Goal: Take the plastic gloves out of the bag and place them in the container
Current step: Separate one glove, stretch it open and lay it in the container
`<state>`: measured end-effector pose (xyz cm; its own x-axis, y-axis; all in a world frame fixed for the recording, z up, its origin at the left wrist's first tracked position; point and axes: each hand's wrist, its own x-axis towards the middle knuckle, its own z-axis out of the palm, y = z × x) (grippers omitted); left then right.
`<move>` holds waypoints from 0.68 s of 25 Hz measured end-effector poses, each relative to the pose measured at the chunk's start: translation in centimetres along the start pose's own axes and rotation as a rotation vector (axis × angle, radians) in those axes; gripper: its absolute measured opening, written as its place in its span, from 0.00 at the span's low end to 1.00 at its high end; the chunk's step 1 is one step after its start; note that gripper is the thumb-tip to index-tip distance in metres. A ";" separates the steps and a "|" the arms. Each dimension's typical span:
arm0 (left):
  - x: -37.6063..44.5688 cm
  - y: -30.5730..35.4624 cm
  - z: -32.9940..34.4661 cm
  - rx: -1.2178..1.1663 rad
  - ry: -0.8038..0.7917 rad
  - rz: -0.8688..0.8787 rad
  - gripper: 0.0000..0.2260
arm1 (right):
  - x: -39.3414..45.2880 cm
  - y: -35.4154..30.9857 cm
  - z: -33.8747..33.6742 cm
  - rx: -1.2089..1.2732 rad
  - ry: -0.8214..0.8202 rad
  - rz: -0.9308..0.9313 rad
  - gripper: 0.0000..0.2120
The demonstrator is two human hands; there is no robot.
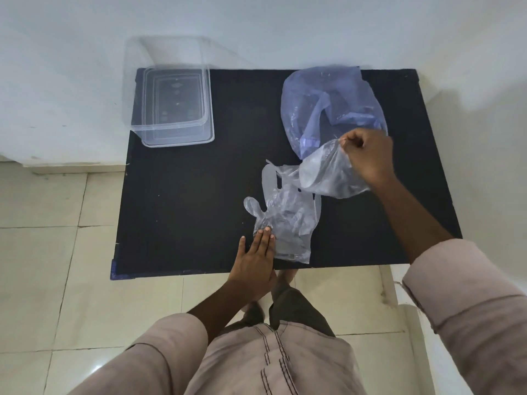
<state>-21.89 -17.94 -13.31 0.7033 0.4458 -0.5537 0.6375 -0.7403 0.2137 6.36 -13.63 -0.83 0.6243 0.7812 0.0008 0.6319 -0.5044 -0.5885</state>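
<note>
Head view, near to far: your left hand (pixel 253 260) lies flat, fingers extended, pinning the near edge of the plastic gloves (pixel 285 218) on the black desk (pixel 185 209), while your right hand (pixel 368 155) pinches the cuff of a lifted glove (pixel 325 172). They look feather-light, limp and clingy, so take hold at the cuff. Beyond lie the bag (pixel 322 101) and, far left, the open container (pixel 176 109).

The person wears a pale pinkish-beige long-sleeved shirt (pixel 273 363) with dark double stitching, sleeves rolled up the forearms, over dark trousers (pixel 296 312).
</note>
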 end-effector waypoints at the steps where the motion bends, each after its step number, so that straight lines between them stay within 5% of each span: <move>1: 0.0 0.0 -0.2 0.001 -0.009 0.000 0.34 | 0.5 -0.2 -0.6 -0.011 0.024 -0.020 0.09; 9: 0.1 -0.2 -1.6 -0.035 -0.083 0.011 0.34 | 1.1 -1.8 -2.6 -0.062 0.114 -0.124 0.08; 12: 0.1 -0.4 -4.4 -0.205 -0.121 0.019 0.29 | 0.5 -2.4 -2.9 -0.077 -0.018 -0.187 0.08; 14: -0.2 -0.1 -7.9 -0.481 0.072 -0.009 0.21 | 0.1 -3.0 -3.3 -0.119 -0.139 -0.250 0.07; 17: -0.7 0.6 -15.1 -0.639 0.613 0.018 0.18 | -0.2 -3.9 -4.0 -0.221 -0.234 -0.354 0.09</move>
<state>-17.26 -11.06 -0.70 0.6430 0.7638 -0.0566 0.5497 -0.4088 0.7285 5.60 -13.30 4.74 0.2491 0.9681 -0.0270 0.8855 -0.2390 -0.3984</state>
